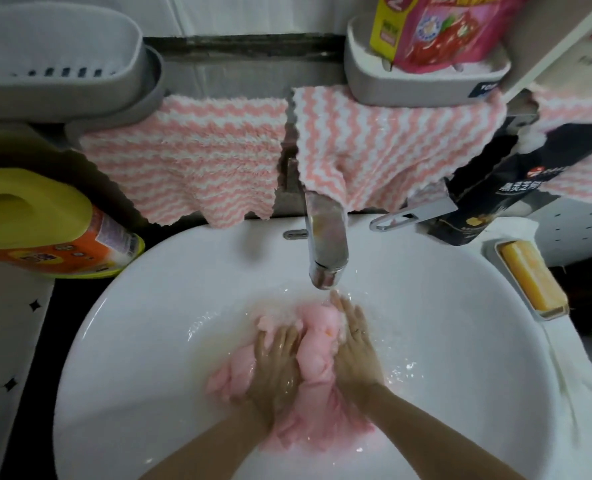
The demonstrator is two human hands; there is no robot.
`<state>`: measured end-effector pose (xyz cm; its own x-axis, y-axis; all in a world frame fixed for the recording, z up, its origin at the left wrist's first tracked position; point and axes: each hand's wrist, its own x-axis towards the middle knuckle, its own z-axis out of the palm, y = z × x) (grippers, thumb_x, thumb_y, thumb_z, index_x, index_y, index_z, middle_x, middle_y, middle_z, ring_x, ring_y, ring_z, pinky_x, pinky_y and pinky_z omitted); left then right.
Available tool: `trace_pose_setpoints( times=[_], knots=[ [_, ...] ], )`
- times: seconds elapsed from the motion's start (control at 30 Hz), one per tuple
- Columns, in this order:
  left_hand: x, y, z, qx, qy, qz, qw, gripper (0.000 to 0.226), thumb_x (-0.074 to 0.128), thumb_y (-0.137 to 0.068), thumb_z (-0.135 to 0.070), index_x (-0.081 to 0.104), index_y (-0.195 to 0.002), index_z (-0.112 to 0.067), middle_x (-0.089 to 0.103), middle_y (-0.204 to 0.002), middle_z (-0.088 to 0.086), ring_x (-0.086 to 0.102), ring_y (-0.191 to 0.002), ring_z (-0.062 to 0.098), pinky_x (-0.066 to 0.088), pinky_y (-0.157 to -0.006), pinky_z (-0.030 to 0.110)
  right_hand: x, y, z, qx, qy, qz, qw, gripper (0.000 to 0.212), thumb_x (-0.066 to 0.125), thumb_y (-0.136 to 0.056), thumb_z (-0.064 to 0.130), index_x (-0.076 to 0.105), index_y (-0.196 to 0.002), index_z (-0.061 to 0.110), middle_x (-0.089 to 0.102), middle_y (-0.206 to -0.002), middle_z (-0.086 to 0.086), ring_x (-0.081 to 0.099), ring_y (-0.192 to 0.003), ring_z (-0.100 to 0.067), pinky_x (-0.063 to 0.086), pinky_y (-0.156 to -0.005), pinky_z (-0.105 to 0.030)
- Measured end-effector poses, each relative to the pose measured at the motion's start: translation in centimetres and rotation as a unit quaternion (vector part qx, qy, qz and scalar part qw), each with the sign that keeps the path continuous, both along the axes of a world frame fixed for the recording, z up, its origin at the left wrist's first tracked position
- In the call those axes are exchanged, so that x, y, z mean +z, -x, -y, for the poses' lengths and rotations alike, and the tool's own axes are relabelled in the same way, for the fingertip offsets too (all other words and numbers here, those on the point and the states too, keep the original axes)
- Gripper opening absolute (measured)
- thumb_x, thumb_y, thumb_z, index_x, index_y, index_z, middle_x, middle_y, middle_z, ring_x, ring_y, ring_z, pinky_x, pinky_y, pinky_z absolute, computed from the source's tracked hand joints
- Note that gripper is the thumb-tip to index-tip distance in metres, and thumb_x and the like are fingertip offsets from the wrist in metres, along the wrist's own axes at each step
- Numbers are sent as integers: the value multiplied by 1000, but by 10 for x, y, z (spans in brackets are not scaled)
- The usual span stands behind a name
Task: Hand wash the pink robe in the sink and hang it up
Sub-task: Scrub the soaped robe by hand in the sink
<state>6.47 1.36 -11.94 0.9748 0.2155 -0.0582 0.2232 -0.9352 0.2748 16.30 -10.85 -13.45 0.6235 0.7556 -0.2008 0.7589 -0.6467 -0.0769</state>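
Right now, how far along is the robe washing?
Done: the pink robe is wet and bunched in the sink. In hand: the left hand and right hand press it between them just below the tap, where water splashes. Left: no wringing or hanging shows yet, so finishing the wash, squeezing it out and hanging it up all probably remain.
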Motion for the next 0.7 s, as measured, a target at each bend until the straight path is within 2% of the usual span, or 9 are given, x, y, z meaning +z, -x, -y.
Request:
trace_pose_setpoints(
  times=[0.1, 0.23, 0.3, 0.37, 0.43, 0.53, 0.6, 0.67, 0.7],
  knots=[
    [15, -1, -12, 10, 90, -47, 995, 78, 80, -50, -35, 54, -122, -16, 49, -110, -2, 52, -103, 21, 35, -91, 38, 8, 0, -1, -55, -133, -73, 987, 56, 30, -94, 20, 28, -149, 11, 15, -159, -10, 15, -147, -27, 11, -118, -43],
    [36, -1, -54, 137, 213, 33, 967, 79, 53, -72, -63, 40, -138, -22, 42, -131, -5, 47, -119, 16, 38, -102, 31, 53, 0, -14, -307, -367, -277, 833, 44, 54, -84, 40, 46, -127, 49, 61, -120, 14, 59, -109, -9, 47, -98, -40],
    [41, -4, -53, 199, 157, -7, 967, 67, 41, -82, -61, 42, -137, -22, 38, -136, 0, 32, -129, 21, 27, -108, 35, 65, -4, -31, -269, -304, -261, 876, 54, 44, -80, 60, 39, -133, 50, 59, -115, 15, 58, -102, -10, 46, -93, -36],
    [43, -6, -35, 223, 190, -55, 954, 46, 32, -93, -48, 54, -123, -20, 50, -130, 7, 43, -124, 28, 34, -103, 40, 72, 1, -50, -216, -189, -268, 920, 53, 41, -82, 64, 51, -129, 41, 58, -115, 7, 55, -101, -19, 42, -93, -36],
    [60, -11, -23, 242, 249, -27, 937, 36, 29, -96, -43, 58, -93, -22, 63, -106, 8, 58, -103, 28, 44, -91, 41, 81, -2, -57, -259, -193, -320, 890, 34, 53, -86, 55, 68, -89, 24, 66, -85, 4, 59, -81, -17, 48, -79, -34],
    [75, -3, -23, 226, 223, 26, 948, 12, 44, -99, -28, 52, -93, -22, 61, -84, 0, 60, -73, 9, 48, -70, 16, 100, 1, -37, -292, -246, -398, 834, 52, 55, -89, 49, 41, -49, 20, 44, -49, 9, 44, -54, -12, 39, -59, -30],
    [82, 15, -13, 195, 241, 36, 950, 17, 50, -95, -31, 54, -109, -23, 61, -87, -8, 62, -74, 4, 42, -68, 13, 101, 18, -17, -219, -262, -306, 889, 45, 47, -93, 47, 48, -53, 27, 51, -62, 9, 48, -67, -14, 44, -71, -34],
    [62, 38, -3, 135, 135, 8, 982, 38, 50, -79, -35, 58, -114, -24, 60, -108, 1, 59, -97, 21, 41, -84, 33, 84, 40, 2, -108, -235, -180, 949, 32, 37, -92, 53, 65, -95, 38, 61, -109, 2, 52, -104, -22, 40, -97, -45],
    [49, 47, 0, 116, 93, -19, 989, 50, 50, -71, -38, 58, -118, -26, 57, -121, 8, 54, -108, 28, 38, -89, 43, 69, 47, 9, -65, -194, -146, 968, 40, 31, -94, 59, 56, -122, 45, 50, -136, -2, 42, -127, -29, 27, -108, -52]
  ],
)
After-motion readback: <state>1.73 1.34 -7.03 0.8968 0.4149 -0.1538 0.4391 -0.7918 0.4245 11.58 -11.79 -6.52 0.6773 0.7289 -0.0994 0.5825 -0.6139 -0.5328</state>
